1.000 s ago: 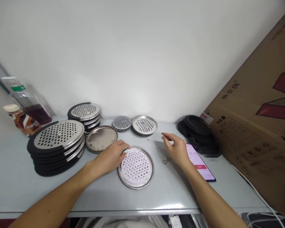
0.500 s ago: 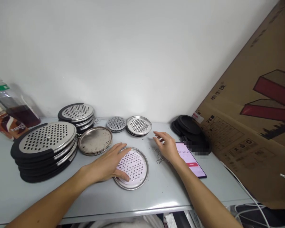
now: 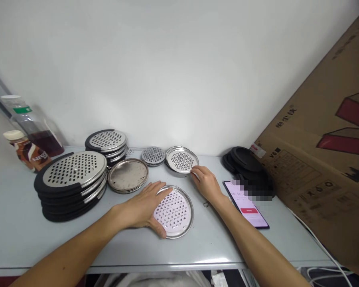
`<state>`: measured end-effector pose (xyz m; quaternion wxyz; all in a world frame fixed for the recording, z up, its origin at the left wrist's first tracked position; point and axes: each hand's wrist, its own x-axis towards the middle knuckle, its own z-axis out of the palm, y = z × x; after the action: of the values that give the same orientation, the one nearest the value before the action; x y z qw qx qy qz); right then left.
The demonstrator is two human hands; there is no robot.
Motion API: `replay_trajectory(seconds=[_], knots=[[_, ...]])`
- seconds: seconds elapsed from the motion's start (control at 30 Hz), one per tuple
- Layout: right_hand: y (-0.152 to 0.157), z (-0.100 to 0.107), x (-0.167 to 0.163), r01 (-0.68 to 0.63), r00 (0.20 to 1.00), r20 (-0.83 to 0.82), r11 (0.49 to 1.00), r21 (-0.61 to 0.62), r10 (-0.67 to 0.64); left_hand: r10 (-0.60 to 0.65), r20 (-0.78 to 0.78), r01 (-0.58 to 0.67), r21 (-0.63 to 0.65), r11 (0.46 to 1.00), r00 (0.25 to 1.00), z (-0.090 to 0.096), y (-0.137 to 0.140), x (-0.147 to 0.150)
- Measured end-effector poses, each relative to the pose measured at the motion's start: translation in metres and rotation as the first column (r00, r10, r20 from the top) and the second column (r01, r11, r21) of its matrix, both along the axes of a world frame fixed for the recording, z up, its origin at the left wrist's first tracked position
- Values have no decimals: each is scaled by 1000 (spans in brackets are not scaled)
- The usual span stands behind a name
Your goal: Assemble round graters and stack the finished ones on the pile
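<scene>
Your left hand point(image 3: 143, 207) lies flat and spread on the near perforated plate point(image 3: 175, 213), palm on its left edge and thumb along the near rim, holding it down rather than gripping it. Your right hand point(image 3: 206, 184) reaches to the small stack of perforated plates point(image 3: 182, 160) near the wall, fingers loosely curled, fingertips touching the stack's near rim; nothing is pinched yet, as far as you can see.

The risks, as they look from here:

- The rim you touch is thin and shiny. A light fingertip pull can drag two plates together, or tip the top one so it slides toward the small round strainer point(image 3: 153, 155) just beside it.
- The near plate sits on a smooth table point(image 3: 215, 239). If you lean on it while stretching forward, it can skate toward the front edge.
- Your right wrist passes just beside the phone point(image 3: 248, 205), which lies close to the pile of black rings point(image 3: 248, 165). A backward sweep of the forearm could nudge it.
- The tall stack of black-rimmed graters point(image 3: 71, 185) and the shallow pan point(image 3: 128, 175) crowd your left side, so a wide elbow could shift them.
</scene>
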<state>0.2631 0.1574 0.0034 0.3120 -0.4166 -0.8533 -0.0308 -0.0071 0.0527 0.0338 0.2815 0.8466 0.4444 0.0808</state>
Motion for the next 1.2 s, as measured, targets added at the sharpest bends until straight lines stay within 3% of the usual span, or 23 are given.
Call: replay_trajectory(seconds=[0.17,0.33,0.43,0.53,0.57,0.63,0.77,0.87,1.07,1.2], knots=[[-3,8,3,-1,992,-124,994,105,14,12,12,-11,-29,1000,1000,-1,0,-1],[-20,30,9,114,916,-399,975,190,-29,71,74,-68,-40,997,995,0,2,-3],[-34,41,12,123,754,-653,992,37,-69,189,218,-200,30,979,957,7,5,-1],[-42,47,12,-112,527,-842,972,-208,-119,252,345,-316,142,938,904,17,7,2],[-43,47,11,-223,472,-869,933,-283,-151,250,353,-328,181,927,902,20,7,3],[-44,45,9,-419,423,-875,806,-419,-235,218,318,-306,263,915,923,26,6,3],[-44,37,6,-646,483,-797,467,-604,-363,135,230,-207,326,923,964,31,4,-1],[-43,30,6,-701,525,-744,286,-653,-413,81,197,-136,284,949,977,30,5,-3],[-41,22,8,-700,582,-656,114,-705,-481,89,143,-112,166,980,986,27,0,-3],[-43,24,7,-616,684,-600,112,-780,-415,94,110,-109,132,985,989,34,-10,-2]])
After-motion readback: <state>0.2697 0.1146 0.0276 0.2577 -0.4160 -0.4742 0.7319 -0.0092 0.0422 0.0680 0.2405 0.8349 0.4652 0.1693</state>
